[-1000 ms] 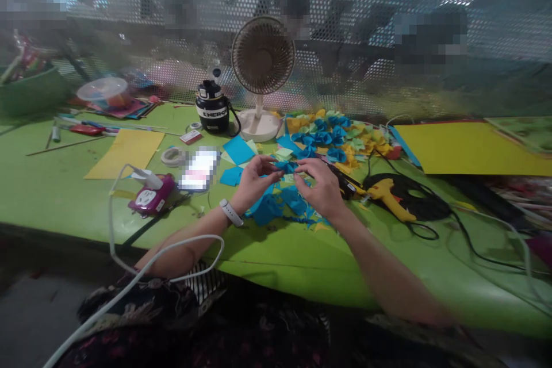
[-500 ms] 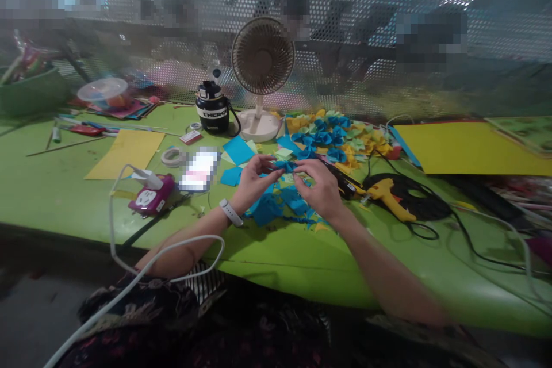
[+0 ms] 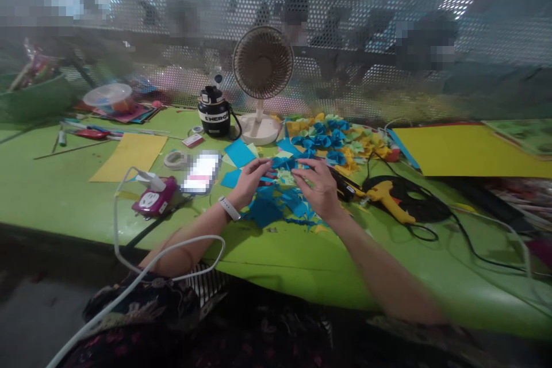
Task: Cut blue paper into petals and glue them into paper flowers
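Note:
Over the heap of paper, a folded blue paper piece point(image 3: 284, 163) spans the gap between my two hands. My left hand point(image 3: 250, 183), with a white watch band on the wrist, pinches its left side. From the other side, my right hand point(image 3: 319, 188) holds its right edge between thumb and fingertips. Beneath and in front lie loose blue paper squares point(image 3: 264, 208) and small scraps. Flat blue sheets point(image 3: 240, 153) rest beyond my left hand. Farther back is a pile of blue, yellow and green paper flowers point(image 3: 330, 137).
A yellow glue gun point(image 3: 390, 201) with a black cord lies at right. Behind stand a fan point(image 3: 261, 126) and a black bottle point(image 3: 214, 115). To the left are a phone point(image 3: 201, 172), tape roll point(image 3: 175, 159), purple power socket point(image 3: 155, 198) and yellow sheet point(image 3: 129, 155). A white cable crosses my left forearm.
My hands have drawn slightly apart, and the blue paper piece between them looks more spread out. The view has shifted a little.

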Action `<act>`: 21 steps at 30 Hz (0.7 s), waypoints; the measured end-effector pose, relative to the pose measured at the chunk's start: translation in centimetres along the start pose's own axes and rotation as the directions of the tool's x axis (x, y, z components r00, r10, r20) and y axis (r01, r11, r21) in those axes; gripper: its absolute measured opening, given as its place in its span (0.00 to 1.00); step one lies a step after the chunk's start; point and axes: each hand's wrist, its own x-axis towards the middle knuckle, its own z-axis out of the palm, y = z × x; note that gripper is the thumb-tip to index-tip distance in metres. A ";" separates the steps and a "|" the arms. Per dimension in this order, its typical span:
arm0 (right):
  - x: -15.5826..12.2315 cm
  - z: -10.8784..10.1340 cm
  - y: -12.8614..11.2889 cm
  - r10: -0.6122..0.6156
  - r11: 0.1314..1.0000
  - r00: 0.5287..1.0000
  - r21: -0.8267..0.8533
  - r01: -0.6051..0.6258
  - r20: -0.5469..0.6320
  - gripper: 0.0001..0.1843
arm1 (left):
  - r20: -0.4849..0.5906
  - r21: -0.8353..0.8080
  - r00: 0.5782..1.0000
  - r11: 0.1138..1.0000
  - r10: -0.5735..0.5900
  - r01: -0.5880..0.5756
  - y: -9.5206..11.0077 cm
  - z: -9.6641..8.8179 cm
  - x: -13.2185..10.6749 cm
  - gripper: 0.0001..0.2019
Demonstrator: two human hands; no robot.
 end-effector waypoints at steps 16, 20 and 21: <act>0.2 0.4 0.0 0.256 0.944 0.962 0.191 -0.270 0.095 0.12 | -0.011 0.161 0.967 0.955 0.253 -0.248 -1.2 -0.4 1.1 0.22; 0.1 0.7 0.0 0.311 0.913 0.935 0.221 -0.344 0.172 0.12 | 0.018 0.206 0.955 0.933 0.297 -0.295 -1.5 -0.4 0.9 0.20; 0.1 0.7 0.0 0.311 0.912 0.934 0.223 -0.345 0.174 0.12 | 0.026 0.213 0.956 0.933 0.291 -0.290 -1.5 -0.4 0.9 0.20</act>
